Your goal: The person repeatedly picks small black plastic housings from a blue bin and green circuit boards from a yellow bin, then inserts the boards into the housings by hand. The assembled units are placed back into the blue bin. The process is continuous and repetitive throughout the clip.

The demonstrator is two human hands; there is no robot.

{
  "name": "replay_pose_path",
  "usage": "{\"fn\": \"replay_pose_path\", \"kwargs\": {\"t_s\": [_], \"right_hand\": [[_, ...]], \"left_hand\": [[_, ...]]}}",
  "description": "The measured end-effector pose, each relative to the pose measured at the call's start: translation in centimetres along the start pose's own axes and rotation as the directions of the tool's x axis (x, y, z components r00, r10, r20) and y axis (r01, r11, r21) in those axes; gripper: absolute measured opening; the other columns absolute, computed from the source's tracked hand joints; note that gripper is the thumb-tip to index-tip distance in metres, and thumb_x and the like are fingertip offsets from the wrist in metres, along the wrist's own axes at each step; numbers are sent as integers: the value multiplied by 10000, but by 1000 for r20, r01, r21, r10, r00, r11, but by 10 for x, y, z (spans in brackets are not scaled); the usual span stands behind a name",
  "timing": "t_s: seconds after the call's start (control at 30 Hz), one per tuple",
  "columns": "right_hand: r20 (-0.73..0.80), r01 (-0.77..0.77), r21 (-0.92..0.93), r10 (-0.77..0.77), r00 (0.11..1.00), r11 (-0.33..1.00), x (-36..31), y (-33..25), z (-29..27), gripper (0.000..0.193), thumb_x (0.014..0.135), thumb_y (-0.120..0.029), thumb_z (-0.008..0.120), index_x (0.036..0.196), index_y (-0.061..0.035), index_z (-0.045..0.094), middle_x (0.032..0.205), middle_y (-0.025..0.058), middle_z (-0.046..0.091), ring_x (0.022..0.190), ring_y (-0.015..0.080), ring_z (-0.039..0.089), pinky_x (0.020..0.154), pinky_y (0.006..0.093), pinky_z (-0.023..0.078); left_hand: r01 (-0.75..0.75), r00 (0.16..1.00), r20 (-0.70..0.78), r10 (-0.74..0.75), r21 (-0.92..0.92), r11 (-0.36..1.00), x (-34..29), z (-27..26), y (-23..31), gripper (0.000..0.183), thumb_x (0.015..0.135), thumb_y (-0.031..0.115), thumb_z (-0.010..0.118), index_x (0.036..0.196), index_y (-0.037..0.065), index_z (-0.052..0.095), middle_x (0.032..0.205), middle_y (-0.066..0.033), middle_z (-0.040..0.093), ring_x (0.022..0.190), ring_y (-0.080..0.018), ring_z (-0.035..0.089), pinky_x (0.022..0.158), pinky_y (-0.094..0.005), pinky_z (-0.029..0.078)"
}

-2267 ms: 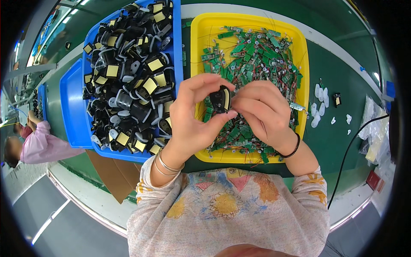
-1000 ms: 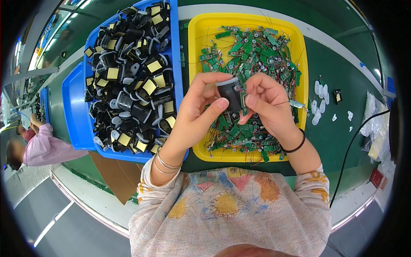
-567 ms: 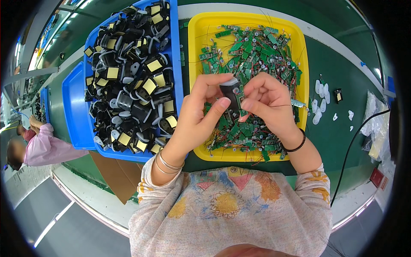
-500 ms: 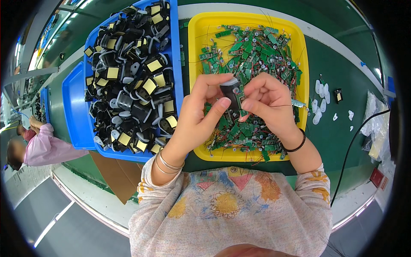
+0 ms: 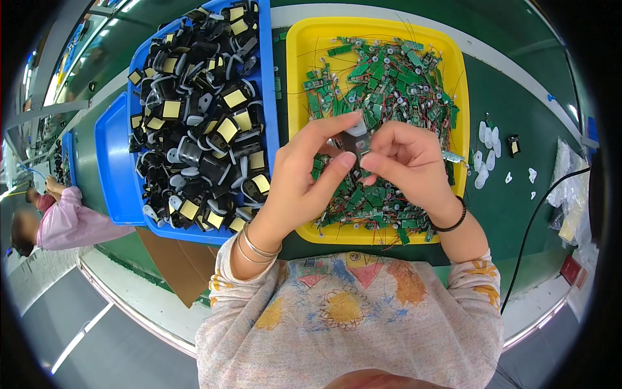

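Above the yellow tray, my left hand grips a small black plastic housing with a pale grey end, between thumb and forefinger. My right hand is closed at the housing's right side, thumb and fingers pinching a narrow green circuit board against it. Fingers cover most of the board, so how far it sits inside the housing cannot be seen. Beneath both hands, the tray holds a heap of green circuit boards with thin wires and small round parts.
To the left stands a blue tray full of black housings with cream pads. White oval pieces and a small black part lie at right, near clear plastic bags and a black cable. Another person sits far left.
The housing has tilted and turned in my left hand, so its pale end faces up more. My right fingers have shifted slightly and still press at its side.
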State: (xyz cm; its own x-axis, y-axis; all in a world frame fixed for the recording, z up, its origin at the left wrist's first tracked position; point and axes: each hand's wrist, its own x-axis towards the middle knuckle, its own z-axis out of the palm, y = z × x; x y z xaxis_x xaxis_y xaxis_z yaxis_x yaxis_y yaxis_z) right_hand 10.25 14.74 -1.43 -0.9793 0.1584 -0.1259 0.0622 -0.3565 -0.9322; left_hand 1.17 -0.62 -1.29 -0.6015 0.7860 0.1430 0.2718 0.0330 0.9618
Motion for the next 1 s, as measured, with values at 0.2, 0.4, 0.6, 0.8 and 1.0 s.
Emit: {"fn": "replay_pose_path", "kwargs": {"t_s": [0.2, 0.4, 0.6, 0.8, 1.0], "right_hand": [[133, 395, -686, -429, 894, 611, -1, 1, 4, 93, 736, -66, 665, 745, -32, 579, 656, 55, 554, 528, 167, 570, 448, 253, 428], [220, 448, -786, -486, 846, 425, -3, -1, 9, 93, 734, -85, 661, 739, -41, 580, 649, 60, 532, 523, 209, 545, 438, 301, 416], [216, 454, -745, -468, 857, 488, -1, -1, 5, 99, 738, -94, 669, 756, -37, 590, 659, 61, 543, 526, 194, 551, 438, 286, 415], [138, 332, -544, -309, 941, 770, 2, -4, -1, 113, 757, -71, 671, 797, -3, 591, 714, 62, 574, 601, 136, 587, 513, 236, 464], [65, 201, -363, -191, 979, 910, 4, -3, 1, 110, 762, -10, 640, 846, 34, 583, 819, 92, 573, 725, 138, 592, 603, 227, 505]], "left_hand": [[1, 1000, 11, 0, -103, 995, 1, 1, 4, 384, 778, -55, 490, 1157, -16, 438, 1250, -232, 464, 1125, -229, 499, 863, -302, 454], [44, 999, -6, -47, -242, 969, -1, 3, 3, 349, 752, -103, 466, 1087, -5, 445, 1236, -230, 470, 1096, -223, 517, 860, -300, 458], [67, 997, -29, -78, -265, 962, -2, 1, 4, 362, 733, -108, 467, 1080, -4, 477, 1205, -201, 501, 1075, -211, 532, 836, -289, 468], [36, 990, -131, -58, -167, 985, -1, 0, 4, 306, 719, -34, 580, 1023, -2, 566, 1110, -139, 572, 1035, -228, 560, 789, -288, 492], [-12, 993, -115, 11, -6, 1000, -1, -6, 1, 332, 730, -18, 621, 1054, 3, 551, 1085, -107, 551, 941, -151, 545, 792, -263, 433]]}}
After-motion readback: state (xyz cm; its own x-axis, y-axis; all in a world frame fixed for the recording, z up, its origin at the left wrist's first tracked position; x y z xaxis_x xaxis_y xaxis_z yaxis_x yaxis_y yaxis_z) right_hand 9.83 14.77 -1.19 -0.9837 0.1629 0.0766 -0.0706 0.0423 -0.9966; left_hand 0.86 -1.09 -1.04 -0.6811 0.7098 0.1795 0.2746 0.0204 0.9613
